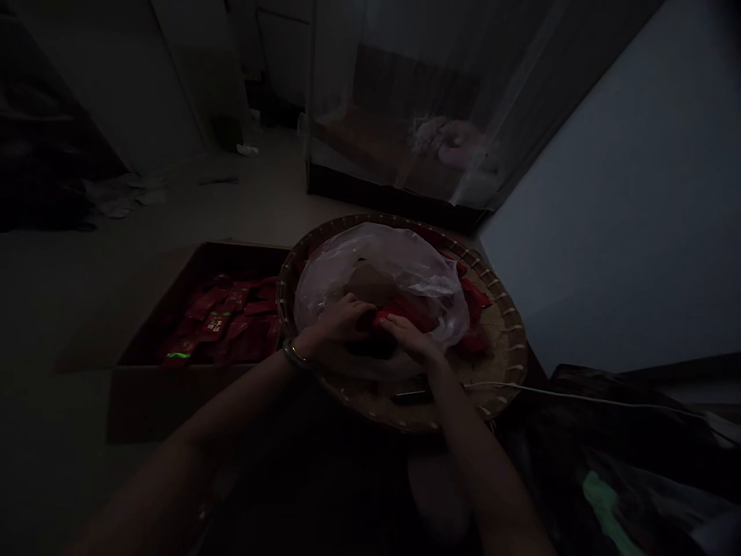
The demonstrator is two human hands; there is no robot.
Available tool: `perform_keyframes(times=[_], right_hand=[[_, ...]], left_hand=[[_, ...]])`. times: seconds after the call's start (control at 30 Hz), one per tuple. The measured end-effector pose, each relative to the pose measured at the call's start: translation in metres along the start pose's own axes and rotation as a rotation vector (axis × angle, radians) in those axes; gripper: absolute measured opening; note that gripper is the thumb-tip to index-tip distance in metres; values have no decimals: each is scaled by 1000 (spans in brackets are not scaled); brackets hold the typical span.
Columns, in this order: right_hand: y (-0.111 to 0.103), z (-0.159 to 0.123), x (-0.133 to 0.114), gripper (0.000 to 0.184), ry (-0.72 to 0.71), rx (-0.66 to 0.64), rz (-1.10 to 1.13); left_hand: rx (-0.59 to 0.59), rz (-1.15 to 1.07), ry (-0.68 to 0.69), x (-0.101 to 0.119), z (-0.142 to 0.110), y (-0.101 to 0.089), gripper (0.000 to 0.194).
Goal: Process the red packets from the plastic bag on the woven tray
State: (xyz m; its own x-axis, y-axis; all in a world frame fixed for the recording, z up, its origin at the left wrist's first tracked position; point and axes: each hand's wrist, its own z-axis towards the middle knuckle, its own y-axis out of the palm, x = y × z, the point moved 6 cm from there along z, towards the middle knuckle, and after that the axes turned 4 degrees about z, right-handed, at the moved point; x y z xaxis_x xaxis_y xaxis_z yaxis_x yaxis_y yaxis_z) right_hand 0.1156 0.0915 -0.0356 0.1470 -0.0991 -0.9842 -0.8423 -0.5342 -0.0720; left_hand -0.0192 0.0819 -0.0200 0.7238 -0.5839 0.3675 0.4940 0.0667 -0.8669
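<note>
Both my hands are over a clear plastic bag [370, 241] that lies open in a round woven bamboo tray [503, 340]. My left hand [346, 316], with a bangle on its wrist, has its fingers curled at the left end of a small red packet [379, 317]. From the other side my right hand [408, 337] pinches the same packet with its fingertips. More red packets [417, 313] and a brownish piece [370, 283] lie in the bag. The dim light hides the fine detail of my fingers.
Left of the tray stands an open cardboard box [191, 378] full of red packets [215, 324]. Loose red packets [475, 297] lie on the tray's right side. A phone-like dark object [412, 396] and a white cable [579, 395] are near its front. A netted bed [399, 166] stands behind.
</note>
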Motion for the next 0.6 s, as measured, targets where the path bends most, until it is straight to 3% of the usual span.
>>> perform_keyframes(times=[0.13,0.27,0.33,0.5,0.6], right_hand=[[-5,1,-4,32,-69,32,34],[-30,3,-4,36,-132,202,126],[-38,1,-3,35,-164,235,1],[-14,-4,3,57,-278,-3,-561],[-11,-3,4,70,-291,34,-620]], left_hand=[[23,-52,-60,-5,0,-1,39],[56,-71,-125,-12,0,-2,38],[89,-72,-149,-15,1,-4,39],[145,-113,-186,-20,0,-6,36],[169,-119,-186,-20,0,-8,41]])
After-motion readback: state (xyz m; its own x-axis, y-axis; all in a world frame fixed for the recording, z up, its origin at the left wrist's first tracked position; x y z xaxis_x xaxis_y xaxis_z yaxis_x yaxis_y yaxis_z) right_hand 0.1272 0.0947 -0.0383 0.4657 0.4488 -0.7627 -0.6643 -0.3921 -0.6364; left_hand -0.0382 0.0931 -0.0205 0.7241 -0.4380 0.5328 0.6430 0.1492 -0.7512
